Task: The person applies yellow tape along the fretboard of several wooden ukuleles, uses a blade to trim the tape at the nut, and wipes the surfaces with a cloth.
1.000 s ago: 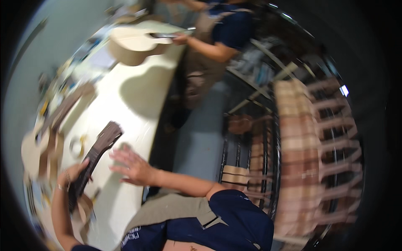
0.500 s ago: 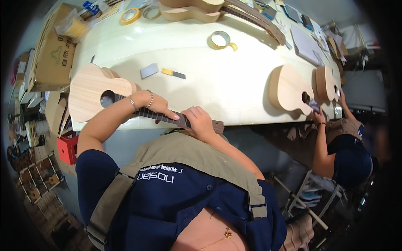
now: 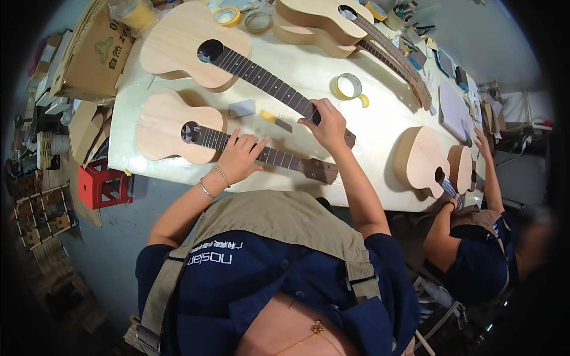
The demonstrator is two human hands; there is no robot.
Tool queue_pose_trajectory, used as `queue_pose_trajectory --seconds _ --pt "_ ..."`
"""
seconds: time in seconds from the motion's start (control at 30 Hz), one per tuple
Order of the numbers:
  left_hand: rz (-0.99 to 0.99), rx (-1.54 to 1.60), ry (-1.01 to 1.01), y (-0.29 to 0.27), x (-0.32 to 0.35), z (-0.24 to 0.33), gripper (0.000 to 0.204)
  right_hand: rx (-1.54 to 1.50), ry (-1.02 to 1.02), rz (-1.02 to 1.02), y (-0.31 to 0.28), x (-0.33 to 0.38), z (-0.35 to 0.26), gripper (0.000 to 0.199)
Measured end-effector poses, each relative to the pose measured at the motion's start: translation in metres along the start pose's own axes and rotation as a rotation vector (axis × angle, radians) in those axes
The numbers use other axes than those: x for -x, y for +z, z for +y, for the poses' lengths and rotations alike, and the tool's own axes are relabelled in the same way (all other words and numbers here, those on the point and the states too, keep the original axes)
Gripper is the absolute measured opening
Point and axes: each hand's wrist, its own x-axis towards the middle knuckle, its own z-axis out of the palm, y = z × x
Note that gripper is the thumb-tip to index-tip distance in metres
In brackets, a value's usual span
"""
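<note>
Two unfinished pale-wood ukuleles with dark fretboards are at the left of the table. My left hand (image 3: 239, 157) lies on the neck of the near ukulele (image 3: 163, 121), its fingers spread across the fretboard. My right hand (image 3: 328, 123) grips the neck of the far ukulele (image 3: 178, 44) close to its headstock, thumb on the near side. Whether the far ukulele touches the table I cannot tell. Between the two necks are a grey rectangular pad (image 3: 241, 108) and a yellow-handled tool (image 3: 275, 120) with a dark end.
Stacked ukuleles (image 3: 314, 38) lie at the back; tape rolls (image 3: 347, 87) are nearby. At the right, a co-worker (image 3: 475, 249) has a hand at the neck of one of two pale ukuleles (image 3: 415, 160). A cardboard box (image 3: 95, 56) and red stool (image 3: 95, 187) stand left.
My hands were together on one neck near the table's front edge. Now they are apart: my right hand holds a second ukulele's neck farther back, and my left hand's fingers are spread.
</note>
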Motion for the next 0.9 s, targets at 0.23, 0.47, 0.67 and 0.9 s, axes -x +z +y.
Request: queue_pose_trajectory --seconds 0.23,0.47,0.67,0.9 --pt "-0.043 0.048 0.039 -0.006 0.029 -0.031 0.062 0.072 -0.045 -0.063 0.034 -0.015 0.036 0.049" --pt "0.324 1.176 0.0 -0.157 -0.021 0.017 0.04 0.017 -0.046 0.094 0.025 -0.024 0.056 0.047" --pt "0.343 1.826 0.504 -0.244 -0.034 0.087 0.016 0.617 0.148 0.177 0.021 0.0 0.13 0.028" --pt "0.879 1.936 0.305 -0.238 -0.02 0.165 0.016 -0.166 0.291 0.336 -0.008 0.018 0.076 0.014"
